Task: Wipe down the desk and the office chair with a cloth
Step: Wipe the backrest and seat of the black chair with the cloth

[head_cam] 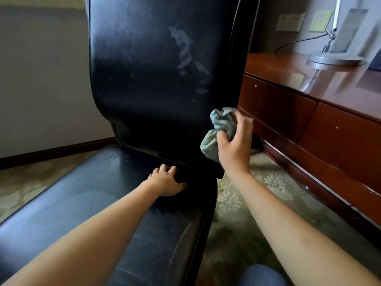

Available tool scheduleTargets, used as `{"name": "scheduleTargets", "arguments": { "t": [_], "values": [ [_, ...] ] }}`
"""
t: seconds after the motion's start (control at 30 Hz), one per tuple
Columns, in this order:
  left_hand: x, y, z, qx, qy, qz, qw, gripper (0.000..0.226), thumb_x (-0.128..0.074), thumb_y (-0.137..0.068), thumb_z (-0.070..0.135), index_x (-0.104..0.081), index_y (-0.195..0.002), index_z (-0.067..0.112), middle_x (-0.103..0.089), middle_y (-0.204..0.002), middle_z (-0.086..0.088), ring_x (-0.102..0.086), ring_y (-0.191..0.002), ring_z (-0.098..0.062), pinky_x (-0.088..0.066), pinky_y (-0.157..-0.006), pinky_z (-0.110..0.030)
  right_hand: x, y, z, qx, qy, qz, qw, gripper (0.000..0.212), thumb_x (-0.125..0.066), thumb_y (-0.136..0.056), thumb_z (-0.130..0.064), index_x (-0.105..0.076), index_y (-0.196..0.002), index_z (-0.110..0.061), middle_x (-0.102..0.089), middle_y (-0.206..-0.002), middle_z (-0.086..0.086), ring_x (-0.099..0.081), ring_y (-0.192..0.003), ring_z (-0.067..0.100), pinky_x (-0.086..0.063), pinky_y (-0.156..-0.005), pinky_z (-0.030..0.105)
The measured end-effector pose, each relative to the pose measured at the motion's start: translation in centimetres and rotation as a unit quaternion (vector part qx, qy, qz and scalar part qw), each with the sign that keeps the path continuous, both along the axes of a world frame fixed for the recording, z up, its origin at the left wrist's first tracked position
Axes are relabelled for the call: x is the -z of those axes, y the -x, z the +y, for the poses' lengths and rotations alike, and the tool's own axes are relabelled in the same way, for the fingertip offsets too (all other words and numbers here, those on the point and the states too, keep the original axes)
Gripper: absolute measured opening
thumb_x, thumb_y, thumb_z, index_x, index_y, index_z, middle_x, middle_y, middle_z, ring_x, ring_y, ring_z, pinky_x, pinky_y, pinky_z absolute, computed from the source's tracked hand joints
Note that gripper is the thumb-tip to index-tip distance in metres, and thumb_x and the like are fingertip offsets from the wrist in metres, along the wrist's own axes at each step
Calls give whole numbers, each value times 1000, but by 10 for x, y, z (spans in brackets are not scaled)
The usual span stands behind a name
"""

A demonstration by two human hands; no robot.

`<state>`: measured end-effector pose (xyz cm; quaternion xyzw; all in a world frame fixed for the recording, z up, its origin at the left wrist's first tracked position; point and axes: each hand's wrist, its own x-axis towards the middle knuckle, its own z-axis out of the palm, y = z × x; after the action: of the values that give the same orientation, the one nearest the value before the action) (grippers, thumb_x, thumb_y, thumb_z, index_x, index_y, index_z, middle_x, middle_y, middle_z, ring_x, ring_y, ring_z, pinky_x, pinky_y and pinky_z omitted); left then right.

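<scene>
A black leather office chair fills the middle of the view, its tall backrest (156,69) upright with pale wet streaks on its right half and its seat (86,199) stretching toward me. My left hand (168,181) rests flat on the back of the seat, fingers spread, holding nothing. My right hand (234,142) grips a crumpled grey-green cloth (219,129) at the lower right edge of the backrest. The red-brown wooden desk (321,87) stands to the right of the chair.
A metal desk lamp base (335,58) and a standing frame (350,32) sit on the desk, with a cable running to wall sockets (289,22). Drawer fronts (340,141) face the patterned carpet (247,213). My knee in blue jeans (261,275) is at the bottom.
</scene>
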<state>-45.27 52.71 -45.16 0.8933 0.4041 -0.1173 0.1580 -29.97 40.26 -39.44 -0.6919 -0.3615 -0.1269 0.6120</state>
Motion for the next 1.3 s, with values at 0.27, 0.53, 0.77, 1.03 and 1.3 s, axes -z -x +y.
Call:
{"name": "scheduleTargets", "arguments": {
  "t": [0.27, 0.53, 0.77, 1.03, 1.3],
  "values": [
    [10, -5, 6, -21, -24, -8, 999, 85, -48, -85, 73, -20, -153, 31, -18, -159, -6, -16, -147, -32, -20, -119, -45, 76, 9, 5, -48, 130, 224, 965, 43, -60, -88, -25, -52, -130, -26, -51, -128, 1, -54, -120, 21, -43, -99, 29],
    [10, -6, 8, -25, -22, 11, 999, 87, -46, -87, 73, -15, -154, 28, -16, -160, -7, -15, -147, -32, -19, -119, -46, -92, -8, 37, -40, -16, 160, 986, 54, -53, -89, -34, -53, -143, -26, -51, -137, 3, -51, -125, 16, -39, -113, 38],
    [7, -10, 8, -34, -18, 9, 999, 87, -47, -88, 71, -14, -155, 29, -14, -161, -6, -13, -148, -32, -18, -120, -47, -65, -5, 34, -44, -3, 84, 995, 53, -57, -89, -31, -50, -142, -25, -49, -138, -1, -49, -126, 14, -39, -111, 34],
    [5, -13, 18, -64, -20, -5, 998, 86, -45, -85, 74, -16, -154, 31, -14, -161, -7, -13, -148, -33, -17, -120, -48, 50, -1, 19, -115, 117, 276, 947, 35, -57, -92, -22, -54, -119, -43, -63, -125, -8, -60, -113, 12, -45, -95, 28],
    [5, -18, 22, -77, -13, 0, 997, 88, -49, -83, 75, -19, -153, 31, -16, -159, -9, -15, -147, -35, -21, -118, -47, 66, -8, 15, -142, 220, 209, 942, 25, -57, -89, -29, -64, -107, -45, -62, -109, -19, -60, -104, 3, -46, -87, 22]
  ]
}}
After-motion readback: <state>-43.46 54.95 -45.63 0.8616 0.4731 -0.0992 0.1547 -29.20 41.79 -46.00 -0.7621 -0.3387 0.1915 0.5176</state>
